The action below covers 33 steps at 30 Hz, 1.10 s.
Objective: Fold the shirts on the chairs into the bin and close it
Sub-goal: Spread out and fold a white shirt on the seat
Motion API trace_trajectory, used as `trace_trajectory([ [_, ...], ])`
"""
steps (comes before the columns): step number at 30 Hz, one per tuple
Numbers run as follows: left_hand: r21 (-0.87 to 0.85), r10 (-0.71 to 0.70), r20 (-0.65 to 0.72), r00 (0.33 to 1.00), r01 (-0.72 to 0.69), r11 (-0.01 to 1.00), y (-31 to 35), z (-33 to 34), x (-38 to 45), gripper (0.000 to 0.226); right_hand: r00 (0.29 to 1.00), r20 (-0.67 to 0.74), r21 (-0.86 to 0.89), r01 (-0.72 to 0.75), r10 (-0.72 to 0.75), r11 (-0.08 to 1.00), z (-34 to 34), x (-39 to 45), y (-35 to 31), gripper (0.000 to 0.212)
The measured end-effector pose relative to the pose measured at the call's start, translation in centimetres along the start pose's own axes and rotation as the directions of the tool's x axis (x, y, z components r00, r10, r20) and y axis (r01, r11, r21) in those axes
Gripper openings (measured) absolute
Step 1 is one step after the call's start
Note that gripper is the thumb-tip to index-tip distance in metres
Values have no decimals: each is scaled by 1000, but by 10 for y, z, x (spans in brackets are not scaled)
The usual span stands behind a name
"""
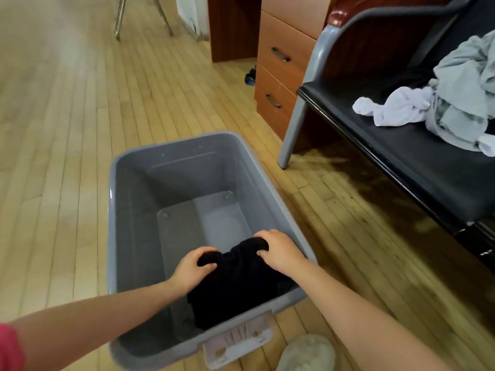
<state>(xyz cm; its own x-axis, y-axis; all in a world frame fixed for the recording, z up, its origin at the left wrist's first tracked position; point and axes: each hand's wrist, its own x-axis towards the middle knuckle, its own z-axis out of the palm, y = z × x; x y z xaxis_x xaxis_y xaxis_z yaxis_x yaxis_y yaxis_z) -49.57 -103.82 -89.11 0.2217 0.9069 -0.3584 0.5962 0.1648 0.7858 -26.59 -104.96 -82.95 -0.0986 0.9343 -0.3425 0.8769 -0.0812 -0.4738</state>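
Soft, even indoor light fills the room, brightest at the upper left, where the wooden floor [53, 108] looks pale and washed out. A dark shadow spreads on the floor beneath the chair [417, 167]. The black shirt [235, 279] shows no detail. The wide lens bends straight lines near the edges, and the picture is slightly soft throughout.
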Motion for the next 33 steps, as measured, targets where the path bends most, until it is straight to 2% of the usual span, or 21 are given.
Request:
trace_trajectory([
  [2, 87, -139, 114, 984, 130, 988, -8, 6, 4, 30, 995, 97, -86, -29, 37, 996, 1, 3, -1, 46],
  [4, 289, -316, 238, 918, 244, 926, -13, 12, 7, 35, 974, 187, -137, -102, 127, 985, 0, 6, -7, 50],
  [6, 468, -454, 286, 844, 291, 834, -13, 14, 8, 41, 944, 262, -162, -160, 199, 974, -5, 6, -15, 49],
  [7, 527, -467, 272, 841, 276, 804, -12, 14, 9, 42, 937, 282, -174, -162, 207, 971, -9, 4, -18, 48],
  [9, 593, -405, 195, 893, 222, 774, -4, 10, 14, 45, 947, 270, -170, -133, 176, 977, -20, -3, -23, 46],
  [12, 548, -264, 126, 956, 154, 822, 24, 2, 21, 46, 983, 170, -103, -54, 71, 993, -45, -25, -26, 50],
  [15, 396, -96, 79, 992, 58, 916, 76, -2, 24, 40, 1000, -2, -76, -2, 2, 997, -87, -55, -27, 45],
  [18, 177, 131, 20, 991, -133, 975, 151, 6, 19, 29, 973, -231, -65, -30, 14, 997, -143, -92, -16, 37],
  [21, 12, 315, 39, 948, -315, 949, 240, 27, 1, 24, 894, -440, -6, -98, 85, 995, -197, -142, 13, 33],
  [24, -90, 477, 107, 872, -469, 878, 322, 65, -23, 21, 793, -563, 110, -207, 233, 972, -232, -202, 55, 30],
  [28, -154, 584, 230, 778, -564, 811, 407, 132, -60, 23, 576, -673, 346, -309, 464, 886, -244, -280, 124, 28],
  [33, -155, 651, 366, 665, -646, 747, 469, 228, -89, 24, 307, -660, 575, -382, 686, 723, -231, -367, 207, 29],
])
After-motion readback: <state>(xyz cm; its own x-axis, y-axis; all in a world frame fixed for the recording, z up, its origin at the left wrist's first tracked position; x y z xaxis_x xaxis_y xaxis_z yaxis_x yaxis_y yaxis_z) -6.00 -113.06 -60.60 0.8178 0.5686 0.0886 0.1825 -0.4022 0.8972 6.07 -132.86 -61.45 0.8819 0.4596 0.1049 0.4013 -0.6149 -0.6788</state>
